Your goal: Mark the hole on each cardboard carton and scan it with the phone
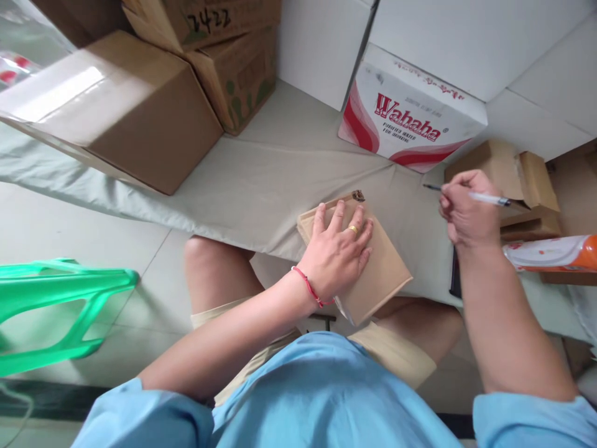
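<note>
My left hand (338,249) lies with spread fingers on top of a flat brown cardboard box (385,267). The box rests at the near edge of the cloth-covered table (289,168) and juts out over my lap. Dark scribbled marks (358,195) show at its far corner. To the right, my right hand (471,208) is raised, its fingers closed around a pen (487,198) with a clear barrel. The dark pen tip points left, apart from the box. Part of a dark flat object (456,277) shows beside my right forearm.
A white and red Wahaha carton (410,118) stands at the back. Brown cartons (153,112) fill the left side, one marked 2422. At right are a small open box (494,168) and an orange-and-white packet (550,252). A green plastic stool (69,311) stands on the floor.
</note>
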`<state>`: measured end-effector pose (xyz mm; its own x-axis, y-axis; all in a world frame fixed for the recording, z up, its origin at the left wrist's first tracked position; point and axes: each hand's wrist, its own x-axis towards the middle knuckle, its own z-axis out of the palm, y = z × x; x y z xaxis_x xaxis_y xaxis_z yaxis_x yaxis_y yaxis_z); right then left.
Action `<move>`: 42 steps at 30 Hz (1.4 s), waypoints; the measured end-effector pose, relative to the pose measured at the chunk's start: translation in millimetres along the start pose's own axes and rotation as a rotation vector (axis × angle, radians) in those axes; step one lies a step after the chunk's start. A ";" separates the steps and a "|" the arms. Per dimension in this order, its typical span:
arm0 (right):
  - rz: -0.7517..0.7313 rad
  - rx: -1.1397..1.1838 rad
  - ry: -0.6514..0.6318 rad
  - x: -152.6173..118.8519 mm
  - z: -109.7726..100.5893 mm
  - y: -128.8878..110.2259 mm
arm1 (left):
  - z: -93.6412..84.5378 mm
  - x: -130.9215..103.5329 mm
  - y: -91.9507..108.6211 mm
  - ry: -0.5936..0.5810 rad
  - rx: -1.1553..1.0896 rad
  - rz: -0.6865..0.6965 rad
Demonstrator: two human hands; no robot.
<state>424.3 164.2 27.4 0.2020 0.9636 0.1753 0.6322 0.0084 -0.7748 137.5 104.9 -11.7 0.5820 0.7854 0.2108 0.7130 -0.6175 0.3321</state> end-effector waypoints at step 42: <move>-0.077 0.257 0.023 1.7 138.8 -31.7 | -1.7 14.6 11.2 -0.098 0.018 -0.200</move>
<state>300.7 202.7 -32.0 0.1798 0.9511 0.2511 0.4361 0.1517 -0.8870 153.3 109.5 -3.4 0.4623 0.8852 0.0519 0.8245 -0.4507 0.3420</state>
